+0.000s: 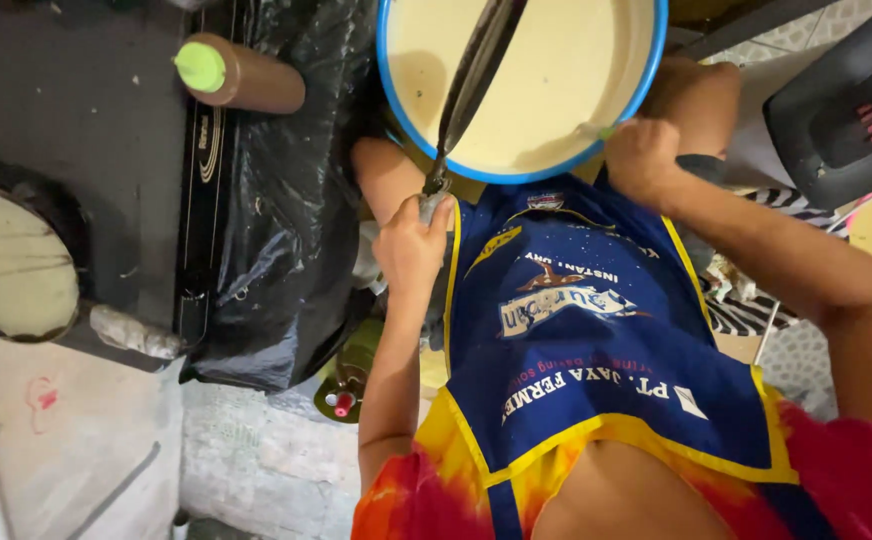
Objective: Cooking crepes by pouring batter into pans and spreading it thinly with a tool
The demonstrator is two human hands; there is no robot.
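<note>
1. Dark counter (76, 90) fills the upper left, with pale concrete below it and a crumpled black plastic sheet (276, 200) hanging over its edge.
2. A brown squeeze bottle (246, 78) with a green cap lies on its side on the counter; a blue apron (586, 340) edged in yellow, printed with a white and orange logo, covers the person's lap.
3. A blue-rimmed basin (396, 80) of pale batter rests on the person's knees, cut off at the top.
4. The left hand (411, 245) is closed around the handle of a long dark ladle (471, 85) that reaches into the batter.
5. The right hand (644, 160) is curled over the basin's rim, gripping it.
6. A round pan (11, 260) with pale contents sits at the left edge, partly out of view; a green bottle (346, 385) below is mostly hidden.
</note>
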